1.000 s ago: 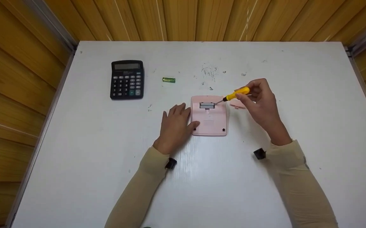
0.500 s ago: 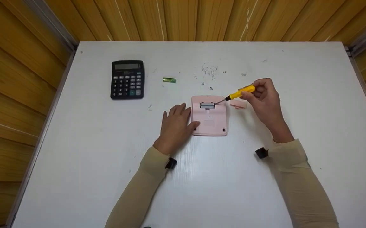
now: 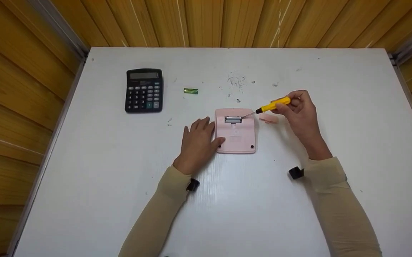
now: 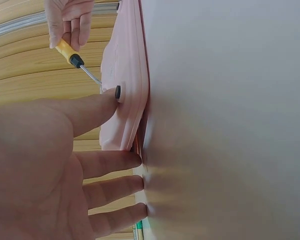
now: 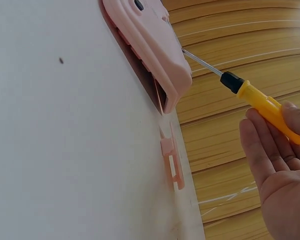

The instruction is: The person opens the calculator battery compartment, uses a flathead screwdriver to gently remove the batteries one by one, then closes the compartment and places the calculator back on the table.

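Note:
A pink calculator (image 3: 243,144) lies face down with its battery compartment uncovered and grey batteries (image 3: 233,120) inside. My left hand (image 3: 197,144) rests at its left side, thumb pressing on the back near a black foot, fingers straight against the table. Between thumb and fingers, my right hand (image 3: 300,114) pinches the yellow handle of a screwdriver (image 3: 275,104). The metal tip of that screwdriver (image 5: 205,61) reaches the right end of the compartment; its exact contact is too small to tell. Beside the calculator, to the right, lies the pink battery cover (image 3: 269,119).
On the white table (image 3: 248,200), a black calculator (image 3: 144,90) lies face up at the back left. Right of it is a green battery (image 3: 191,91). Wooden panelling (image 3: 206,23) stands beyond the table's far edge.
My right hand has shifted slightly right, the screwdriver leaning with it while its tip stays at the compartment. The upper battery looks shinier than before. My left hand has stayed in place.

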`<state>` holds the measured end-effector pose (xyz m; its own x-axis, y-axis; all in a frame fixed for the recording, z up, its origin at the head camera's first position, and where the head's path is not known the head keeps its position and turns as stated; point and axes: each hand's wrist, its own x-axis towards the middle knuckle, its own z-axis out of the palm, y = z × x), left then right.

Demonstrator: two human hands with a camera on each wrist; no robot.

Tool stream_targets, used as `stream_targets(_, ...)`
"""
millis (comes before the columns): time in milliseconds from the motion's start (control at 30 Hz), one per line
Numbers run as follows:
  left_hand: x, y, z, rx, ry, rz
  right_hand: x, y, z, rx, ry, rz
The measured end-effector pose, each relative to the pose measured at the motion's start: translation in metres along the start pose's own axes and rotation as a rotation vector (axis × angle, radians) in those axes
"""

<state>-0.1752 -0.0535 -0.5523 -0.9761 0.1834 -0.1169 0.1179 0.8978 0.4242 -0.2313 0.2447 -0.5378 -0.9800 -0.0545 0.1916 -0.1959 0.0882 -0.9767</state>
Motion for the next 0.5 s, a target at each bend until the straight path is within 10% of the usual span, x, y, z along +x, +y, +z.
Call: stream_targets(500, -0.001, -0.001, -0.001, 0.013, -0.002, 0.014, 0.001, 0.011, -0.004, 0.155, 0.007, 0.027)
